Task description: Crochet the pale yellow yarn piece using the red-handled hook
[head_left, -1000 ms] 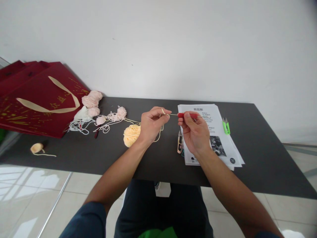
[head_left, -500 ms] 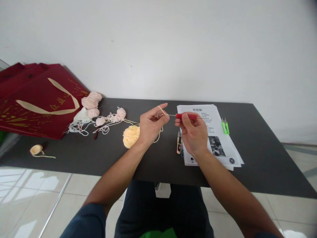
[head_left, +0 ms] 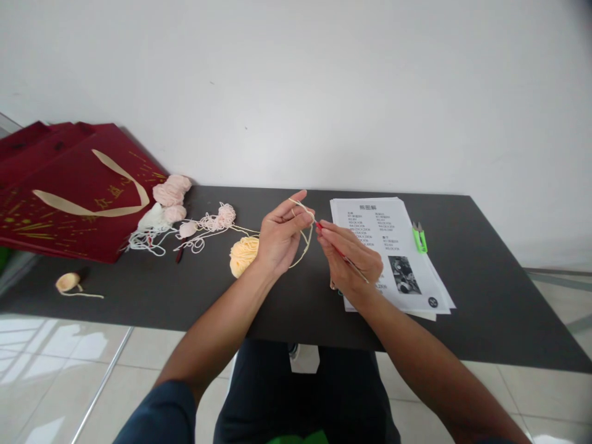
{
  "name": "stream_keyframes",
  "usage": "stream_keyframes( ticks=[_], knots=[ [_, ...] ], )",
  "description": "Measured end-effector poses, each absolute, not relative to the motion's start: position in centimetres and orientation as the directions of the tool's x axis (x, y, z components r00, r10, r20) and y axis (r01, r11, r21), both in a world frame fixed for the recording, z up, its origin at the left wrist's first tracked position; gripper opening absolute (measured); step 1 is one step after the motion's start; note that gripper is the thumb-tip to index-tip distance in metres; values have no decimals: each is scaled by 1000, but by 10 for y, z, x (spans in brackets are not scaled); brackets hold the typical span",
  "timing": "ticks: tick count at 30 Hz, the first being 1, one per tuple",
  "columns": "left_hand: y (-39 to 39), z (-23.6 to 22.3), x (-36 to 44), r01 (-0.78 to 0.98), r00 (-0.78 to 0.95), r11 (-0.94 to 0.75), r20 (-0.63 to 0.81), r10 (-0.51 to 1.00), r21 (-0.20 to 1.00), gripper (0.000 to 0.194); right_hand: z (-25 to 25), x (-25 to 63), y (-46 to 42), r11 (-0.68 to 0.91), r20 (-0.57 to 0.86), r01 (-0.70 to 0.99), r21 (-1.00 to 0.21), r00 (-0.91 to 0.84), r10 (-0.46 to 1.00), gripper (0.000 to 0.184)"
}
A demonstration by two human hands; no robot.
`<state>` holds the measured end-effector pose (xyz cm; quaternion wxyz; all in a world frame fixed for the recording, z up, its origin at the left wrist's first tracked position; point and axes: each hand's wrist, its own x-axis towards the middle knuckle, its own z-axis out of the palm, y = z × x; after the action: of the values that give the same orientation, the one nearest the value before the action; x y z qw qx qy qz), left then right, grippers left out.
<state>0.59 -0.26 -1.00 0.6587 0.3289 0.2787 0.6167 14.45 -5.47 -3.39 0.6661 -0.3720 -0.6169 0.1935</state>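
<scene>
Pale yellow yarn (head_left: 307, 242) runs over the raised index finger of my left hand (head_left: 281, 237), whose thumb and other fingers pinch it. A loose loop of that yarn hangs below the fingertips. In my right hand (head_left: 352, 259) I grip a crochet hook (head_left: 343, 254) with a red handle, like a pencil. Its front end points up and left, close to the left fingertips, where the yarn meets it; the tip itself is too small to make out. Just left of my left wrist lies a yellow ball of yarn (head_left: 243, 254), partly covered by the hand.
Printed sheets (head_left: 370, 216) lie under my right hand, with green thread snips (head_left: 420, 238) on their right edge. Pink yarn balls (head_left: 172, 189) and tangled white yarn (head_left: 150, 231) rest by a red paper bag (head_left: 78, 197). A small cream crocheted piece (head_left: 68, 282) sits at the left.
My right hand has turned from holding the hook level to a slanted, pencil-like grip, and moved slightly down and left. The left index finger has risen with the yarn over it.
</scene>
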Motion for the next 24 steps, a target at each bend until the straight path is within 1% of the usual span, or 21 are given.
stream_keyframes(
  ticks=[3,7,9,12,16,19,24],
  knots=[
    [-2,-10,4,-657,125,59,31,992,751,46,-37,144,-53,601,607,93,-794,180,774,30],
    [-1,-8,3,-687,156,91,24,988,721,44,-37,142,-48,473,441,-146,-869,206,874,19],
    [-1,-7,3,-681,162,90,29,986,726,43,-33,143,-44,408,363,-255,-876,208,908,16],
    [-1,-7,4,-657,158,68,49,986,751,43,-26,146,-37,345,283,-391,-853,209,936,13],
    [-2,-9,7,-619,137,26,75,988,785,45,-19,150,-32,337,257,-439,-833,232,938,15],
    [-2,-10,8,-596,124,6,84,989,803,44,-19,153,-31,361,277,-445,-820,245,929,16],
    [-2,-10,7,-573,112,2,76,991,819,44,-20,156,-30,393,324,-442,-807,226,919,12]
  ],
)
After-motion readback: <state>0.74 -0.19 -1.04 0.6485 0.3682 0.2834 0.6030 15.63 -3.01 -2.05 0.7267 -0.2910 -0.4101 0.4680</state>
